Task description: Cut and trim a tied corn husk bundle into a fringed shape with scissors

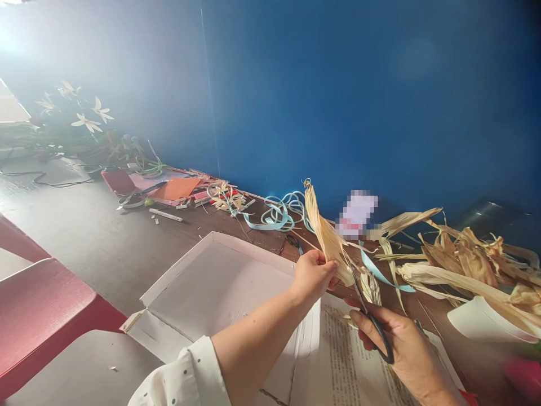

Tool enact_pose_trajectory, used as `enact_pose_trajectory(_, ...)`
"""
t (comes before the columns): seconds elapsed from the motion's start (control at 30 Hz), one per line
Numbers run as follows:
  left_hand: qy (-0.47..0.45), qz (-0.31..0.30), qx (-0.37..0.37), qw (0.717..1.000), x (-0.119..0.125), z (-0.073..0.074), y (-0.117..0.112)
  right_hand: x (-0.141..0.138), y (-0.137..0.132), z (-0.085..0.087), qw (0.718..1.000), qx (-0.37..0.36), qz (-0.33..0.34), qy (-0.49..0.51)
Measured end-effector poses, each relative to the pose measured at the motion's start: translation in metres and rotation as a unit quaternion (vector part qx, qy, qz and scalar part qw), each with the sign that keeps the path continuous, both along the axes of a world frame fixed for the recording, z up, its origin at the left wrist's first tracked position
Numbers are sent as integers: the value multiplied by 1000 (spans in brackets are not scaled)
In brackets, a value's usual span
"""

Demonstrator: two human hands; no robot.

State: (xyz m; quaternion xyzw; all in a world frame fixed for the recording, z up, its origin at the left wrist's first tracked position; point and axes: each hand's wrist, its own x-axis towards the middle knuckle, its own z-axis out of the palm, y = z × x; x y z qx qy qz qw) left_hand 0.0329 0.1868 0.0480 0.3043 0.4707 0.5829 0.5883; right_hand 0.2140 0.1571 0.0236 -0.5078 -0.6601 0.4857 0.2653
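My left hand (311, 275) pinches the lower part of a dried corn husk (323, 225), which stands up from my fingers with its tied-looking tip at the top. In my right hand (395, 335) is a pair of black-handled scissors (379, 326), fingers wrapped round the handles. The blades point up and lie against the right edge of the husk, close to my left fingertips. Whether the blades are parted is hard to make out. Beneath my hands lie a printed sheet (344, 361) and an open white box lid (236, 270).
More dried husks (477, 259) are heaped at the right, beside a white cup (486, 321). Pale blue ribbon (270, 223), coloured paper (176, 189) and husk flowers (228, 197) lie along the blue wall (296, 101). A pink box (46, 316) stands at the left.
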Motion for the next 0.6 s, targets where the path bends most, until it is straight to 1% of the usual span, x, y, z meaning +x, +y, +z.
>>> enact_pose_trajectory(0.17, 5, -1, -8, 1000, 1, -1, 1, 1, 2, 2, 997, -18, 56, 43)
enact_pose_trajectory(0.27, 17, -7, 3, 1000, 1, -4, 2, 0, 4, 2, 995, -32, 70, 68)
enact_pose_trajectory(0.33, 29, -7, 5, 1000, 2, -6, 2, 1, 5, 0, 994, -25, 81, 74)
enact_pose_trajectory(0.47, 44, -15, 15, 999, 3, -10, 2, 5, 9, -8, 995, -11, 69, 72)
enact_pose_trajectory(0.6, 43, -30, 29, 998, 3, -9, 0, 8, 10, -10, 997, -5, 49, 61)
